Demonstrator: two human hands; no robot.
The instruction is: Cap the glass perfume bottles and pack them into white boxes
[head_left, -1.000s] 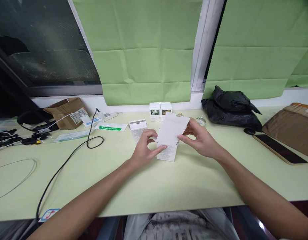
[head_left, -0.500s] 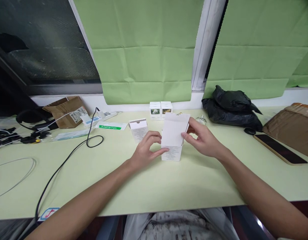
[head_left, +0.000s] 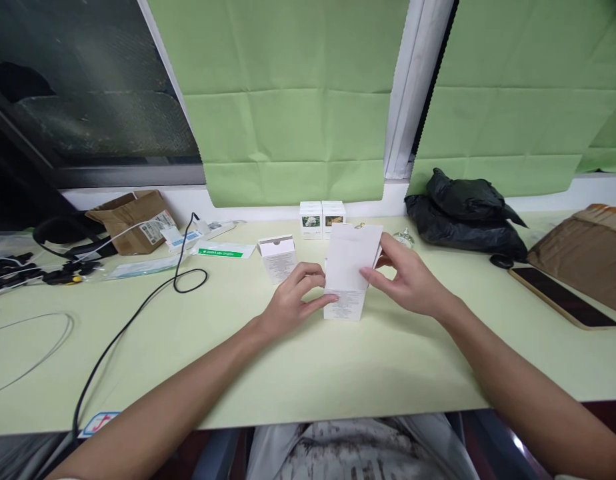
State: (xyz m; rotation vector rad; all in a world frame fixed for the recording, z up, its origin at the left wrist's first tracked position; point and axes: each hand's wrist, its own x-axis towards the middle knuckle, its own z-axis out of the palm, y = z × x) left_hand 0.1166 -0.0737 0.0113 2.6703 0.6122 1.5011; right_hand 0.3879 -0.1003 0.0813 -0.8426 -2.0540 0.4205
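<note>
Left hand (head_left: pixel 293 301) and right hand (head_left: pixel 408 280) both grasp one white carton (head_left: pixel 349 277); three more small boxes (head_left: pixel 321 219) stand on the worktop (head_left: pixel 238 347).

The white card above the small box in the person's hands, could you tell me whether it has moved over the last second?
Yes. The white card, tilted rightward a second ago, now stands nearly upright over the small box, judged against the two boxes by the wall.

the box (head_left: pixel 345 303) and flap (head_left: pixel 351 257) look like matt white card. the desk (head_left: pixel 338 373) is smooth, pale green, faintly sheened. the blinds (head_left: pixel 288 100) look like creased matt cloth or paper. the bag (head_left: pixel 463 213) is glossy black plastic. the phone (head_left: pixel 563 297) has a glossy dark face. the parcel (head_left: pixel 131 220) is matt brown cardboard.
</note>
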